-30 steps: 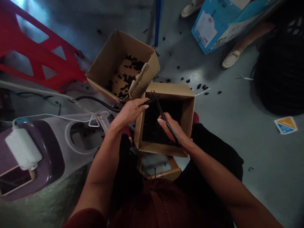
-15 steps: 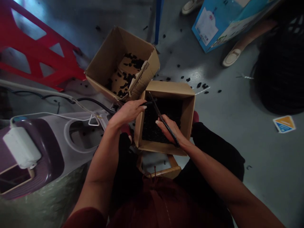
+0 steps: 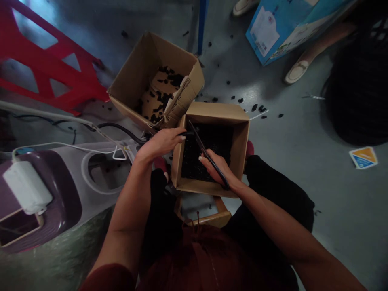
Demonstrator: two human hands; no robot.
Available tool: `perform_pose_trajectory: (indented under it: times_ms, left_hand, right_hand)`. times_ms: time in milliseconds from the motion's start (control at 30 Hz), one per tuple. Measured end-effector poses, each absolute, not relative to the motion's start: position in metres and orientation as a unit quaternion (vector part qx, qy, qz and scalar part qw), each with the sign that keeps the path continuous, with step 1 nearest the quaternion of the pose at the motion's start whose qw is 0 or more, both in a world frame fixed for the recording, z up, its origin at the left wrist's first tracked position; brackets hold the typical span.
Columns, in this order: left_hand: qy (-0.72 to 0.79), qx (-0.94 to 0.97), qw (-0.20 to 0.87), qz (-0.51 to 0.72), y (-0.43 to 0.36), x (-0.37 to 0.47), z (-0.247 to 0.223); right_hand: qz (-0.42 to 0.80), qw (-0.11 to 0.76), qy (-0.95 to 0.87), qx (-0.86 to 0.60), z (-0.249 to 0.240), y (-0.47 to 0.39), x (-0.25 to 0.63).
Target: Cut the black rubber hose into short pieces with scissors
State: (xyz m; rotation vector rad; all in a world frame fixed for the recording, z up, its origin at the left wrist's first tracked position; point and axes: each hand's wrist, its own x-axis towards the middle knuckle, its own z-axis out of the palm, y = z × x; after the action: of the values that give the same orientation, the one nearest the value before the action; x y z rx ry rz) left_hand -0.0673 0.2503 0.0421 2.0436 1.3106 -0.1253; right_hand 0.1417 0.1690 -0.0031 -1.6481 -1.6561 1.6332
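Note:
My left hand (image 3: 165, 141) is closed around a black cord (image 3: 121, 131), whose short end sticks out past my fingers over the near cardboard box (image 3: 212, 188). In my right hand (image 3: 216, 163) are long dark shears (image 3: 203, 147), the blade pointing up and left across the cord's end. I cannot tell how far the blades are parted. Beneath both hands, that box holds a mass of small black pieces (image 3: 194, 161). My palm and fingers hide part of the shears' handles.
A second cardboard box (image 3: 130, 81) with scattered black pieces stands behind left. Beside me are a grey-purple plastic stool (image 3: 60, 178) bearing a white adapter (image 3: 27, 188), and a red plastic frame (image 3: 45, 68). A blue carton (image 3: 273, 32), another person's foot (image 3: 297, 72) and a black coil (image 3: 357, 89) lie right.
The cord's end and the shears' blade tip have shifted slightly downward over the box. Both hands keep their hold and nearly the same place.

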Motion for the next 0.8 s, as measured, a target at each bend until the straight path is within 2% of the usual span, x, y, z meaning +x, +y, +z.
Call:
perform_pose_trajectory:
  times_ms: [267,433,800]
  left_hand:
    - [0.498,0.789,0.353,-0.072,0.25,-0.062,0.04]
    - [0.496,0.787,0.361,-0.073,0.25,-0.062,0.038]
    - [0.495,0.792,0.342,-0.103,0.25,-0.058,0.037]
  right_hand:
    - [0.599,0.111,-0.559,-0.563,-0.001,0.166,0.148]
    - [0.578,0.08,-0.584,-0.564,0.003,0.171,0.152]
    - [0.59,0.1,-0.552,-0.581,-0.005,0.165,0.151]
